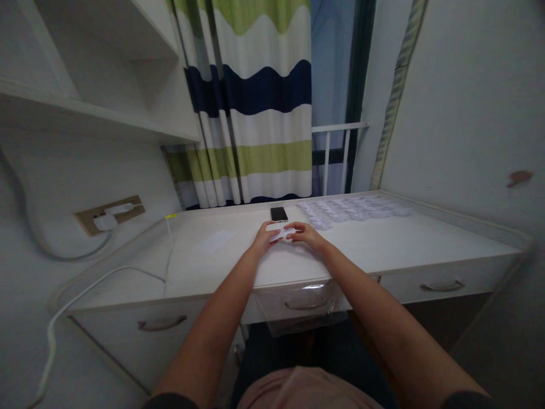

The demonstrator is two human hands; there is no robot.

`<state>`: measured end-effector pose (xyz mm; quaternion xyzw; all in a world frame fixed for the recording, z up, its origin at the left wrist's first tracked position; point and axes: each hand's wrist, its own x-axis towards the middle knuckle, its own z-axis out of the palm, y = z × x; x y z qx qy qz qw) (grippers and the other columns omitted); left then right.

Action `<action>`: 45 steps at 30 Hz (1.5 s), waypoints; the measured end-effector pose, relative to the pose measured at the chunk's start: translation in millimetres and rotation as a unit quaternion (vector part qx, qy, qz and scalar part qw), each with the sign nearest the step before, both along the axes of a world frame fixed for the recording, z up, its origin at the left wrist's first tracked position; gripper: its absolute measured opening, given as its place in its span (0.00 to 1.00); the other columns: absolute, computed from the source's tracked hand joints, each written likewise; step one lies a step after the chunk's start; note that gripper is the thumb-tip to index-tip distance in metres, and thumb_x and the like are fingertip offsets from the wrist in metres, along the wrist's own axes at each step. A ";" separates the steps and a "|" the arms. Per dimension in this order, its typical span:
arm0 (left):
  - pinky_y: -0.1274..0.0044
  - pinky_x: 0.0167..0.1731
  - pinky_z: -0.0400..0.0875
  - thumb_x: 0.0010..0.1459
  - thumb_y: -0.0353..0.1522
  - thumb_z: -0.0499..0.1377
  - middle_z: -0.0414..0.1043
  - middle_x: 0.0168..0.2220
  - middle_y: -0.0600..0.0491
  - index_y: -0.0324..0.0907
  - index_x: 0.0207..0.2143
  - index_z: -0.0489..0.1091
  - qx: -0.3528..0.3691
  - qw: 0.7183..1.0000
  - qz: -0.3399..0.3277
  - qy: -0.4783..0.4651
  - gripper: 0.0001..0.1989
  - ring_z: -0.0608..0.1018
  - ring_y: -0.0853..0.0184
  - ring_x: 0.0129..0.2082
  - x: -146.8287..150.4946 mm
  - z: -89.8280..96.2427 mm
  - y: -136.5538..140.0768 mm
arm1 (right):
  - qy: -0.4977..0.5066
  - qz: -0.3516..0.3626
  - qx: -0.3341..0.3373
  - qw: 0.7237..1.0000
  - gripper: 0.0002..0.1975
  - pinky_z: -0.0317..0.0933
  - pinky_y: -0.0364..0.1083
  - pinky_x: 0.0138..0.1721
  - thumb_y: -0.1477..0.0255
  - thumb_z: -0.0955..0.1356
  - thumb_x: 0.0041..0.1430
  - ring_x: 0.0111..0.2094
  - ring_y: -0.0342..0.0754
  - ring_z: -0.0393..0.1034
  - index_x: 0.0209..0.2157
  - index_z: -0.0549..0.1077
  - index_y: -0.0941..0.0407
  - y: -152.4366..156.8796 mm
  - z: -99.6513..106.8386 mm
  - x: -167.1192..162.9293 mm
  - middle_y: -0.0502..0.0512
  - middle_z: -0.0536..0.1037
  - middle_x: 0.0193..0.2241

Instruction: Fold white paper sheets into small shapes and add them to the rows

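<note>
Grip: your left hand (263, 240) and right hand (308, 235) hold one white slip (279, 230). Counter (187, 261): one phone (279, 213), many white pieces (353, 209), count unclear; one plastic-draped drawer (293, 299), contents hidden.

At 12 o'clock from the left hand (262, 240) and right hand (310, 235), a black rectangular phone (279, 213) is blocking passage; at 2, rows of whitish crinkled packets (355, 210) are obstructing. Flat white desktop (404, 244) is lying open at 3.

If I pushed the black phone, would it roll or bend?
The black phone probably wouldn't roll: it's flat and rectangular. It likely won't bend, since its edges look straight. It might slide, as the desk looks smooth.
</note>
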<state>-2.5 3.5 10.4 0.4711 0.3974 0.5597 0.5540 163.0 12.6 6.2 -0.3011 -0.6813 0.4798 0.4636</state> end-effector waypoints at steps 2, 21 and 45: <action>0.76 0.35 0.68 0.40 0.26 0.62 0.71 0.30 0.53 0.41 0.33 0.69 -0.003 1.000 -0.007 0.010 0.14 0.73 0.70 0.31 0.1 -0.3 -0.5 | -0.005 -0.004 -0.002 1.000 0.16 0.63 0.42 0.30 0.71 0.72 0.37 0.29 0.42 0.69 0.34 0.74 0.56 2.2 -1.3 -0.1 0.51 0.75 0.29; 0.80 0.22 0.66 0.43 0.43 0.62 0.73 0.34 0.47 0.38 0.35 0.73 0.016 0.993 -0.096 0.067 0.20 0.74 0.69 0.27 3.9 0.6 0.6 | -0.002 -0.154 0.011 0.988 0.21 0.58 0.41 0.21 0.54 0.71 0.34 0.18 0.40 0.59 0.15 0.68 0.59 16.4 -4.6 3.9 0.49 0.65 0.13; 0.78 0.29 0.69 0.44 0.33 0.63 0.74 0.34 0.50 0.38 0.42 0.72 0.109 0.992 -0.025 0.066 0.20 0.73 0.71 0.27 3.6 -4.0 9.5 | 0.076 -0.197 0.025 0.977 0.22 0.60 0.43 0.22 0.58 0.71 0.33 0.20 0.42 0.64 0.27 0.74 0.60 14.9 -2.2 -0.5 0.51 0.72 0.18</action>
